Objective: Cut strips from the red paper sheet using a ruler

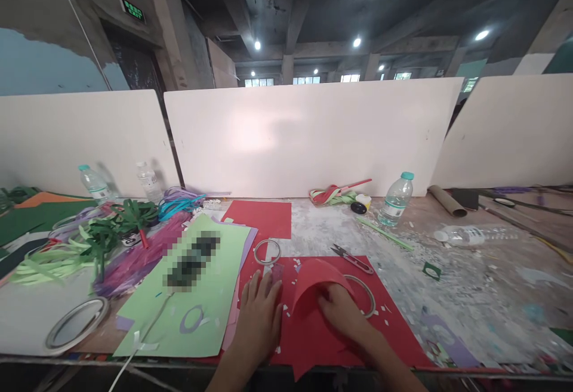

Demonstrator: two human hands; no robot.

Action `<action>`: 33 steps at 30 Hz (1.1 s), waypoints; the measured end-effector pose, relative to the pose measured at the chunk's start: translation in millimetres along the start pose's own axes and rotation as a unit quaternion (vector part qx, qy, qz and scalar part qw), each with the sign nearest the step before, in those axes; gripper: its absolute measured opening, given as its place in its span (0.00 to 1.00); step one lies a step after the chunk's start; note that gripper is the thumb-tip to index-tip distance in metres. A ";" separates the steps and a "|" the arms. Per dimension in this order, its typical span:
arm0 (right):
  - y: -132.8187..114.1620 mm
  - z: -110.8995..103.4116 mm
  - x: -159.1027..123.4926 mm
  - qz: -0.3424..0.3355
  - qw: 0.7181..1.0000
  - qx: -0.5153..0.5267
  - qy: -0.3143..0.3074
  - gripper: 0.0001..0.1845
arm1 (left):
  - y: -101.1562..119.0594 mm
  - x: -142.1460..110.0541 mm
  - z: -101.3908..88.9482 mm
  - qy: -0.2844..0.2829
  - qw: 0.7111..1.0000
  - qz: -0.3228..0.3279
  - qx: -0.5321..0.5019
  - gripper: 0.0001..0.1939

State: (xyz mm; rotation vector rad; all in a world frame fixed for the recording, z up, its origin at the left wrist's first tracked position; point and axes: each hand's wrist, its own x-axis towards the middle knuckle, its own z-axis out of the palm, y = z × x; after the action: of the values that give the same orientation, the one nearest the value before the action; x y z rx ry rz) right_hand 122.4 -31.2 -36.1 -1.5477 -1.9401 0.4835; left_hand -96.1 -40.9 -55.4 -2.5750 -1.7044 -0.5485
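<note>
My left hand [260, 303] lies flat with fingers stretched out on red paper, its fingertips just below a roll of tape [267, 252]. Under my right hand [336, 307], a red paper sheet [320, 275] is curled up into an arch. The fingers of that hand are bent and closed at the sheet's lifted edge, partly hidden by it. Another tape roll [367, 296] lies beside my right wrist. Thread snips [353, 259] rest on the far edge of the red paper, beyond my right hand. Small white paper scraps are scattered around both hands.
Light green paper [219, 314] lies to the left, with a blurred-out object and a cable on it. Beyond it are paper strips [49, 261] and a large tape roll [77, 323]. A water bottle [396, 201] stands at the right; another bottle [474, 235] lies down. White boards [313, 141] line the back.
</note>
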 end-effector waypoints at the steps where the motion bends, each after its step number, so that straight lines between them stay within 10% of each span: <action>1: 2.4 -0.1 0.5 0.010 1.000 0.027 -0.006 0.19 | -0.6 0.1 -1.9 0.005 1.000 0.000 0.009 0.22; 11: 70.6 -49.6 17.3 0.053 0.995 -0.071 -0.049 0.18 | -4.1 9.8 -27.4 -0.068 0.993 -0.020 0.096 0.14; 21: 40.1 -25.9 0.0 0.062 0.988 -0.124 -0.066 0.19 | -5.4 35.4 -38.2 -0.202 0.967 0.054 0.148 0.37; 27: 21.6 -25.2 -13.7 0.011 0.974 -0.228 -0.013 0.25 | -27.0 45.2 -51.3 -0.212 0.972 0.058 0.083 0.35; 33: 13.6 -22.3 -16.3 -0.048 0.967 -0.183 -0.172 0.37 | -38.2 53.1 -63.5 -0.139 0.984 0.065 -0.088 0.20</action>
State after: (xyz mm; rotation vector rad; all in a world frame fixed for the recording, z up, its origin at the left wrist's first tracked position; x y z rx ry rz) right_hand 149.3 -45.4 -31.5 -1.6661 -2.4716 0.3869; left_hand -129.8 9.7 12.5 -2.9865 -1.6055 -0.3629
